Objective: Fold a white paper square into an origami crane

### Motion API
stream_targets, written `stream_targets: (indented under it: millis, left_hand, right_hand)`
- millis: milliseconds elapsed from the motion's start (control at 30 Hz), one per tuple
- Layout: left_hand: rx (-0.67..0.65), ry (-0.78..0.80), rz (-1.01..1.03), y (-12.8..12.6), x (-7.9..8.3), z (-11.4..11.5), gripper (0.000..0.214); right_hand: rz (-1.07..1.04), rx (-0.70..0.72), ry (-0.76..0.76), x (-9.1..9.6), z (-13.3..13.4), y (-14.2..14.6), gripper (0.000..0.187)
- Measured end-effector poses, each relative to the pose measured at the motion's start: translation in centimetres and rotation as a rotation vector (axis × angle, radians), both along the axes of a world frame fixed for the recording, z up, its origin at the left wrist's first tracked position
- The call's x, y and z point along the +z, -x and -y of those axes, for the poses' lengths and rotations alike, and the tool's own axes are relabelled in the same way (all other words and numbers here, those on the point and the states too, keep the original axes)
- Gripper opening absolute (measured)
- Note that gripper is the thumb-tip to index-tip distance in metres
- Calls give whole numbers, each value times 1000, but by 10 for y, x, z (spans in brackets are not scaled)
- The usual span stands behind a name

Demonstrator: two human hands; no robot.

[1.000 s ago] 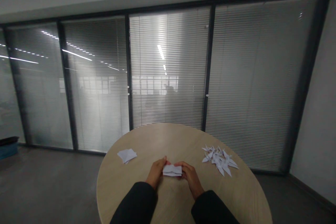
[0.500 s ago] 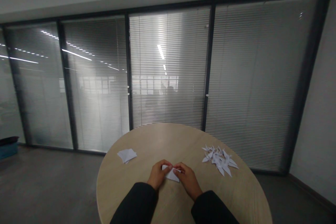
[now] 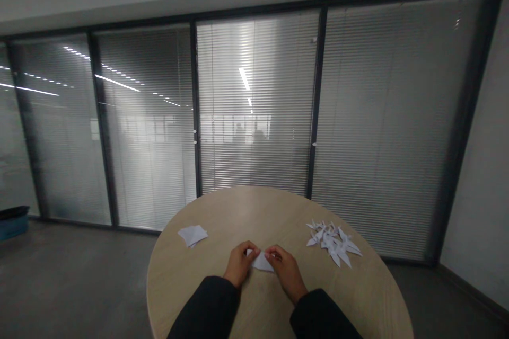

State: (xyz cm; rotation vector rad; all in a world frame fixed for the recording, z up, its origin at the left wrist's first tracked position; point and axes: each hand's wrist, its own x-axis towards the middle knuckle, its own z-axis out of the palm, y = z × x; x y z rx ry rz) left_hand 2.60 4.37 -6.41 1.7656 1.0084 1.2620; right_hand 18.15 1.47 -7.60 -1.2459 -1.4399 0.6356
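A folded piece of white paper [image 3: 262, 262] is held between my two hands, low over the near middle of the round wooden table [image 3: 254, 206]. My left hand [image 3: 240, 263] pinches its upper left edge between thumb and fingers. On the other side, my right hand [image 3: 284, 267] grips the upper right edge the same way. Parts of the paper are hidden behind the fingers. To the right lies a heap of folded white paper cranes [image 3: 334, 242]. A small stack of white paper sheets [image 3: 193, 234] rests to the left.
Beyond the table stands a glass partition with blinds [image 3: 254, 100] and dark frames. A blue bin [image 3: 14, 223] is on the floor at the far left. The white wall [image 3: 477, 185] closes off the right side.
The paper has turned slightly between my fingers, and its lower edge now lies flatter. My fingertips have moved a little farther apart.
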Motion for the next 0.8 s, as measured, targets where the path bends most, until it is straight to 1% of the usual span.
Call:
stream_targets:
  millis: [133, 333, 567, 800]
  left_hand:
    - [16, -8, 23, 1, -3, -3, 19]
    - [12, 77, 147, 0, -6, -9, 26]
    - [33, 88, 216, 3, -7, -12, 35]
    - [42, 135, 285, 9, -7, -14, 41]
  right_hand:
    - [1, -28, 3, -1, -1, -1, 26]
    - [-47, -41, -2, -1, -2, -4, 31]
    - [-80, -60, 2, -4, -5, -6, 38]
    - [-133, -93, -12, -8, -9, -10, 32]
